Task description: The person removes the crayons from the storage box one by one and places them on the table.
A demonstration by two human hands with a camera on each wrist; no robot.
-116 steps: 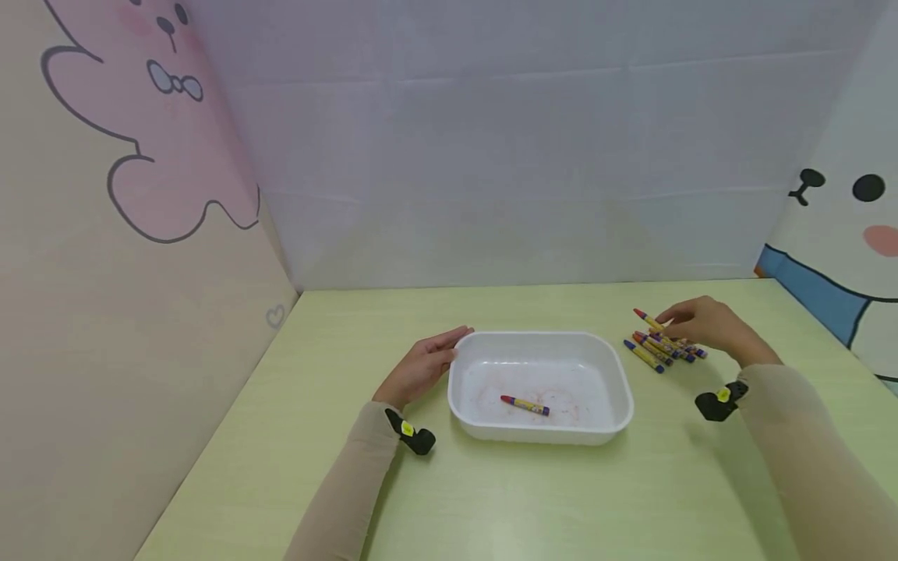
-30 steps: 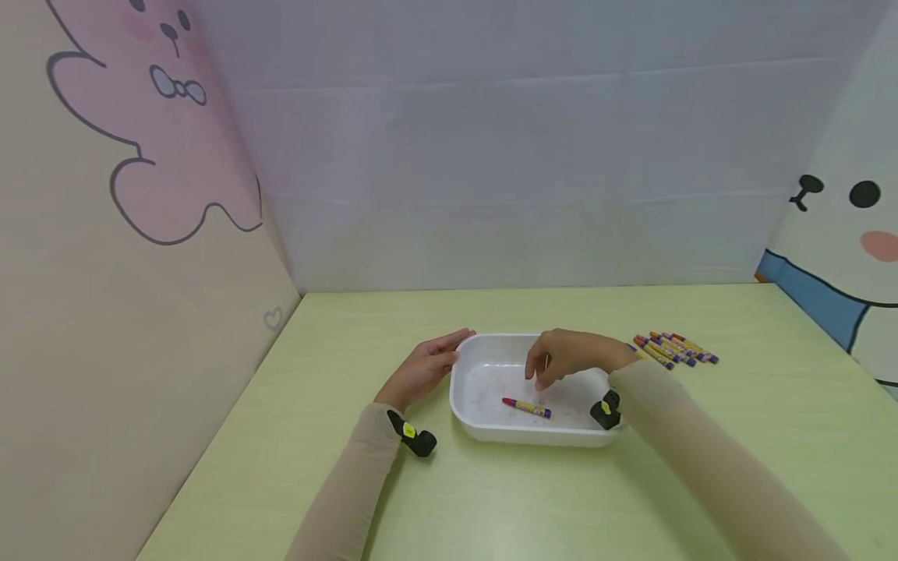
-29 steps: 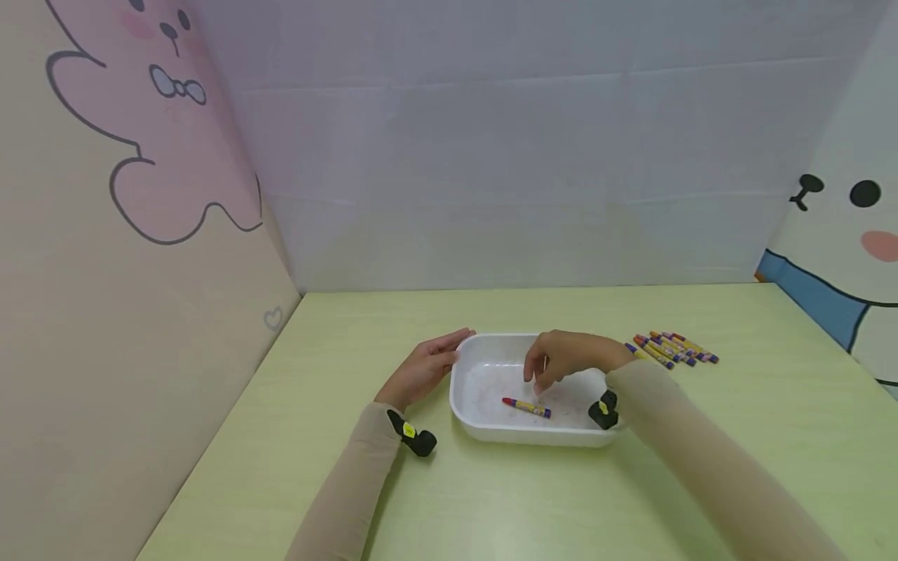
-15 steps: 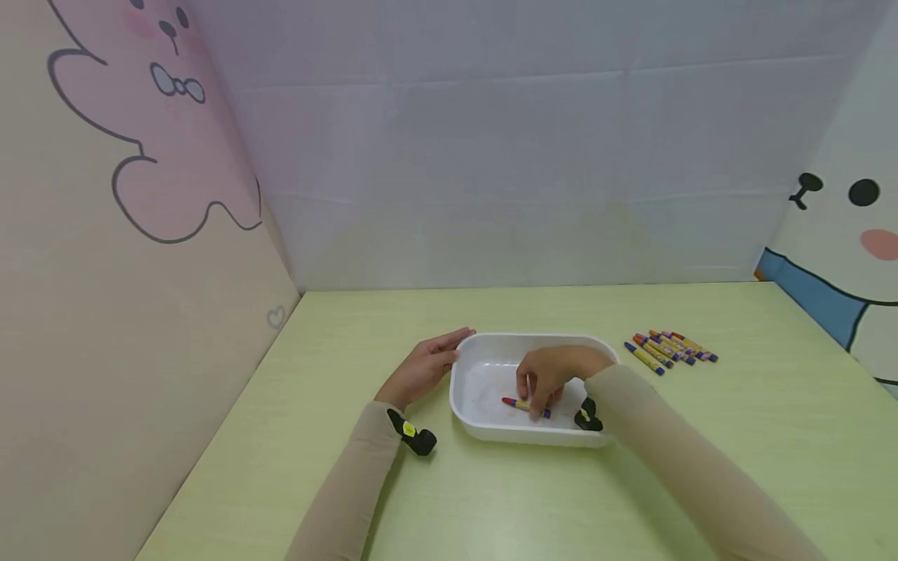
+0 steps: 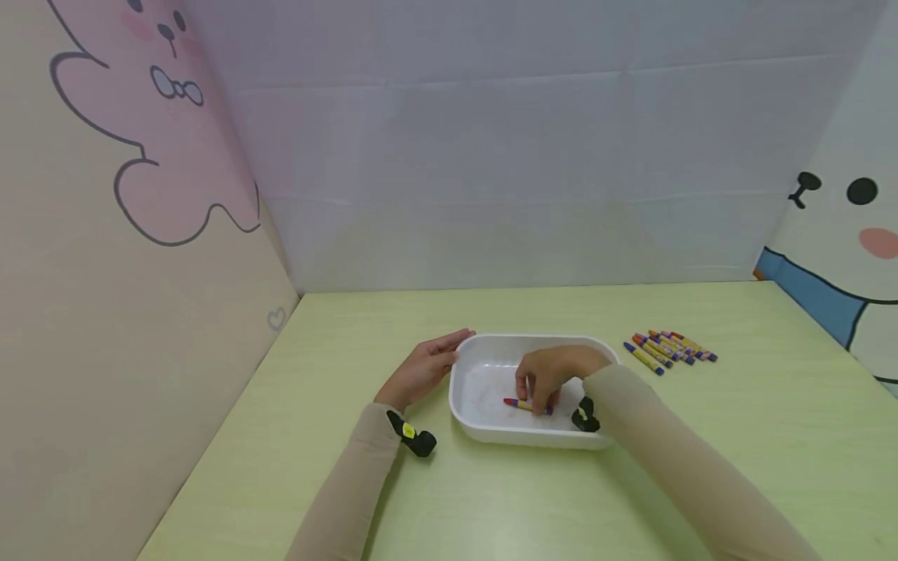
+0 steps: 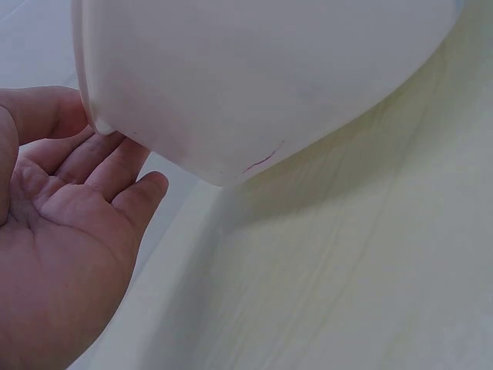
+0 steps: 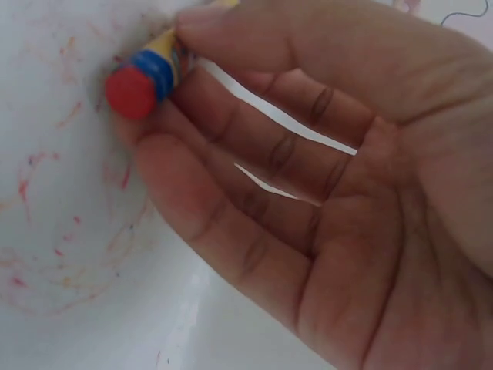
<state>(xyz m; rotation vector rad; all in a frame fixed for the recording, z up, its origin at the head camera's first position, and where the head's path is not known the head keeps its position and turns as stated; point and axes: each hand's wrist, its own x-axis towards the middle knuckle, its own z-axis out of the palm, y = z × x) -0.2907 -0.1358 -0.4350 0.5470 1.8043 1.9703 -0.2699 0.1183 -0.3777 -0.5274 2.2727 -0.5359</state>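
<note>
A red crayon (image 5: 519,404) in a yellow wrapper lies in the white plastic tray (image 5: 533,439). My right hand (image 5: 550,374) reaches down into the tray and pinches the crayon between thumb and fingers. In the right wrist view, the crayon's round red end (image 7: 131,92) sticks out past the fingertips, close over the crayon-marked tray floor. At the tray's left end, my left hand (image 5: 419,370) touches the rim from outside with thumb and extended fingers. The left wrist view shows the thumb at the rim and part of the left hand's fingers (image 6: 115,166) hidden behind the tray's wall.
Several crayons (image 5: 673,347) lie side by side on the pale yellow-green table (image 5: 519,506), right of the tray. One with a blue tip (image 5: 643,358) is slightly apart, nearest the tray. A pale back wall (image 5: 526,195) and printed side walls enclose the table.
My right hand came from the crayon pile to the tray, then lowered over the last second and took hold of the crayon. The piled crayons now lie more in a row. The left hand stays put.
</note>
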